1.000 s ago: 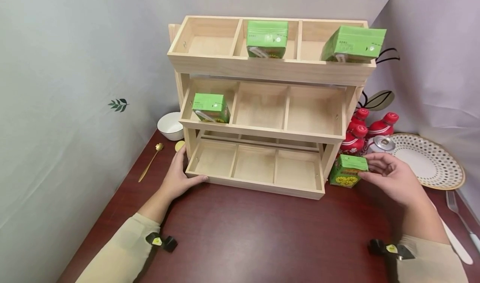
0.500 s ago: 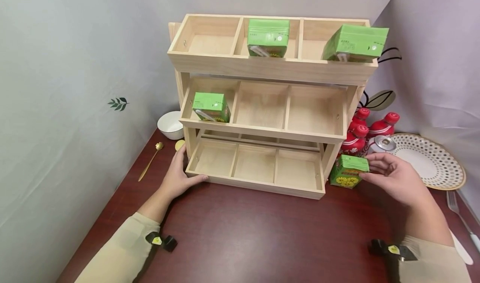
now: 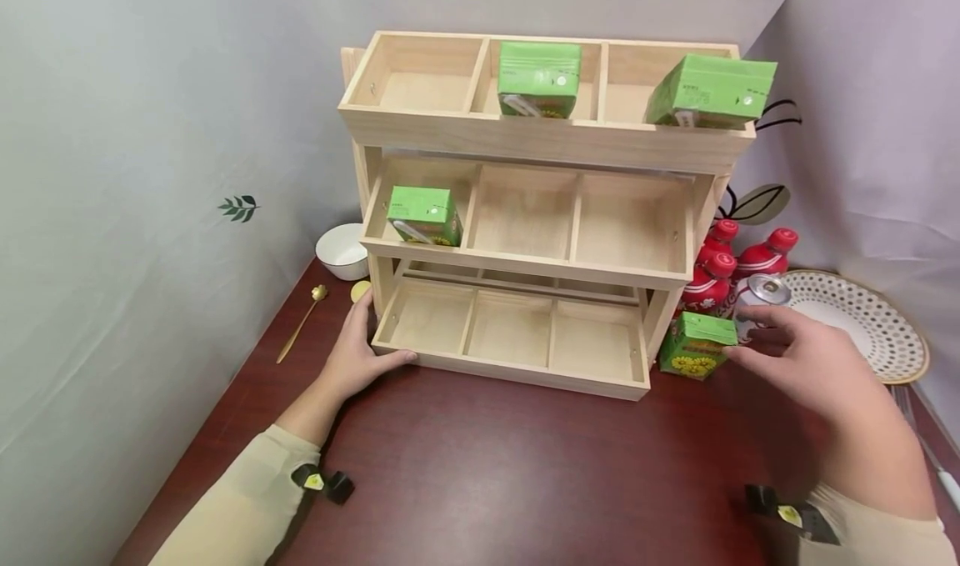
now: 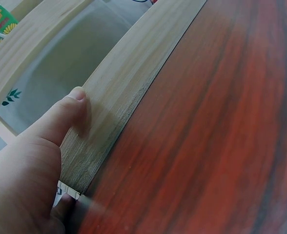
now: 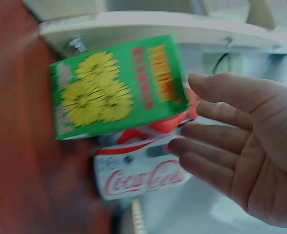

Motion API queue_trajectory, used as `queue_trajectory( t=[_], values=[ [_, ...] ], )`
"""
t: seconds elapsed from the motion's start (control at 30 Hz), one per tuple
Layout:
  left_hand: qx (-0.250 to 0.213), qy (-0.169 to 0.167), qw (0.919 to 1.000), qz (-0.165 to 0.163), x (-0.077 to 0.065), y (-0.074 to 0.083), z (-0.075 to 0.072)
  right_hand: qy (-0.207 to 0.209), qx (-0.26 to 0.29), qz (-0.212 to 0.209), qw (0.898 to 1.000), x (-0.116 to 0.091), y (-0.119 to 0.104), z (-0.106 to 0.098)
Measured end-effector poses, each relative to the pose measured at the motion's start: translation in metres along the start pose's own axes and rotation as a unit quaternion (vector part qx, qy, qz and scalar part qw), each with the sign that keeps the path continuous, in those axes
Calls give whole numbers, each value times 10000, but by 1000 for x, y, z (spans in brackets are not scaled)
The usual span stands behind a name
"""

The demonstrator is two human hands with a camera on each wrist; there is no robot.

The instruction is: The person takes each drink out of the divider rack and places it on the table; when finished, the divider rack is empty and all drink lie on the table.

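While the left hand [image 3: 356, 349] has its fingers and thumb gripping the bottom left corner of the wooden rack [image 3: 540, 139], the right hand [image 3: 817, 366] is kinda loose, fingers unclenched right beside the green carton [image 3: 697, 347] on the table [image 3: 525, 466] by the rack's right end

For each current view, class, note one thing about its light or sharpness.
Head: pale glare on the table; left wrist: a soft shadow dulls part of the rack; right wrist: blur softens the carton and the can, though its "Coca-Cola" lettering is readable.
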State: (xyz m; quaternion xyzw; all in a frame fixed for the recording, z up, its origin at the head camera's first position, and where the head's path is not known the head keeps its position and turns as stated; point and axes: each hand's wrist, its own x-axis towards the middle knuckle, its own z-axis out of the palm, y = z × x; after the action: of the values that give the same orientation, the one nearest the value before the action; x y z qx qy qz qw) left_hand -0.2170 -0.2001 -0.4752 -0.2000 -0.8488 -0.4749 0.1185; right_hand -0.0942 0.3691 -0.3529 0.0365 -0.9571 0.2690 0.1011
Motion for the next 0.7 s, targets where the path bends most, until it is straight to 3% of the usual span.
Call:
queue_trajectory(
  t=[0.2, 0.37, 0.5, 0.6, 0.7],
  values=[
    [-22, 5, 10000, -21, -1, 1, 0, 711, -351, 258, 9965, -4, -20, -10],
    [15, 16, 10000, -28, -1, 0, -1, 1664, -9, 220, 9858, -6, -36, -6],
    [1, 28, 10000, -49, -1, 0, -2, 2534, 68, -676, 9650, -2, -44, 0],
    [-27, 15, 10000, -66, -1, -1, -1, 3064, 136, -1344, 9423, 4, -52, 4],
    [-45, -11, 10000, -49, -1, -1, 0, 3523, 352, -1733, 9190, 9, -63, 9]
  ],
)
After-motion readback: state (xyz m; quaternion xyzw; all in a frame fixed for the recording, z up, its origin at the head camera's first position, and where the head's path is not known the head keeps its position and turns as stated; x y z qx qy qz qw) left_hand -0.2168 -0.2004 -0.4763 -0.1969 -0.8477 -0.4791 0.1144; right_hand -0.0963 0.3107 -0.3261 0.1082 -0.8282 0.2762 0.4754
